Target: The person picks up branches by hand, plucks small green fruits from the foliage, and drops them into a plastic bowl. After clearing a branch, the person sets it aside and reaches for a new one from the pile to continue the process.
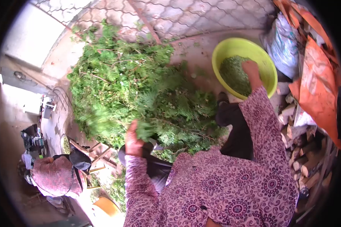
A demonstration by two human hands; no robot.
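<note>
A big heap of green leafy branches [129,83] lies on the ground in front of me. My left hand [132,138] grips a sprig at the near edge of the heap, fingers closed on it. My right hand [251,72] reaches into a yellow-green plastic basin [225,51] at the upper right and rests on the plucked green bits [233,73] inside; its fingers are buried, so their state is hidden. Both arms wear purple patterned sleeves.
Another person in a pink head covering [57,176] crouches at the lower left beside wooden sticks. Stacked firewood [303,151], an orange sheet [316,87] and a white sack [286,41] stand at the right. A paved floor lies beyond the heap.
</note>
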